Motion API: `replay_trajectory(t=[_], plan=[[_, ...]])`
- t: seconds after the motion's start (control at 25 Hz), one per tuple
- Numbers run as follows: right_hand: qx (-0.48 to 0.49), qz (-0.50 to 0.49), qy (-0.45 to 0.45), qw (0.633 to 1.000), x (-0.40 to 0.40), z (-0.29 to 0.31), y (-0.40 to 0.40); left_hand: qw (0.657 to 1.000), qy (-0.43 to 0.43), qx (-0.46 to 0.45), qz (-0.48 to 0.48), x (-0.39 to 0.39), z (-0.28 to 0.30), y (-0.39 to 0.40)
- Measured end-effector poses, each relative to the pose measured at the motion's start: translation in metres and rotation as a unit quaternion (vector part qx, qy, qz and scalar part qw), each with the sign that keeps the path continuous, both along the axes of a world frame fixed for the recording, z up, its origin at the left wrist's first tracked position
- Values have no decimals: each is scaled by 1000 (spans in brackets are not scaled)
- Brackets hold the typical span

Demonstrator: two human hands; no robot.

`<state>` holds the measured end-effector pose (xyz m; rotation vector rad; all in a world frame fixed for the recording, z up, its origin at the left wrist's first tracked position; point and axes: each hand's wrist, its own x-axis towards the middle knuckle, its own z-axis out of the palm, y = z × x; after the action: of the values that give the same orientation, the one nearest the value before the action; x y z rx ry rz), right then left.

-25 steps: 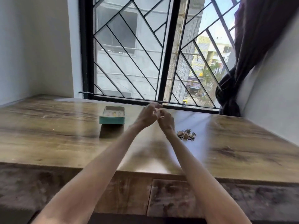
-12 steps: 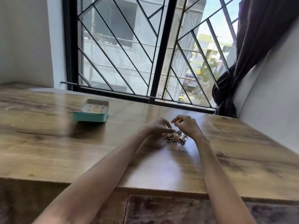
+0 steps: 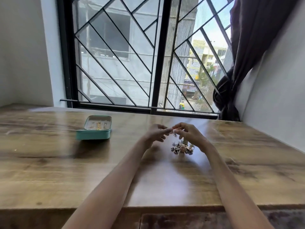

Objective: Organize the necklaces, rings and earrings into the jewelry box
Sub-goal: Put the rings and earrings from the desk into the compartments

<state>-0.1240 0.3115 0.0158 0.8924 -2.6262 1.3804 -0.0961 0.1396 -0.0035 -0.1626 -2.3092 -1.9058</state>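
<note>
Teal jewelry box (image 3: 94, 129) sits open toward the bench's (image 3: 49, 171) far edge — a few gold bits inside. Left hand (image 3: 156, 134) and right hand (image 3: 188, 133) pinch one small piece (image 3: 174, 134) above the loose pile (image 3: 182, 148) — both grips narrow.

Two bare forearms reaching to mid-frame, hands meeting fingertip to fingertip.

The left hand (image 3: 156, 134) comes up from the lower left of the frame, its fingers loosely curled and pointing right. The right hand (image 3: 189, 135) enters from the lower right, knuckles arched upward, thumb and forefinger pinched close together. The fingertips of both nearly touch just right of centre; what they pinch is too small to tell.
</note>
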Motion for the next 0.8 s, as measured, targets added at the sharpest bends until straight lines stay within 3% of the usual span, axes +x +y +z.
replay_trajectory(t=[0.12,0.36,0.68,0.8], plan=[[-60,43,-31,997,4,-2,-6,995,-14,93,-22,3,2,-2],[-145,42,-45,988,1,-11,-8,981,-41,182,-46,3,1,-6],[-162,36,-45,985,-1,-17,-16,975,-50,201,-77,3,-1,-7],[-132,1,18,991,-2,-20,-19,978,-67,178,-83,6,0,-4]])
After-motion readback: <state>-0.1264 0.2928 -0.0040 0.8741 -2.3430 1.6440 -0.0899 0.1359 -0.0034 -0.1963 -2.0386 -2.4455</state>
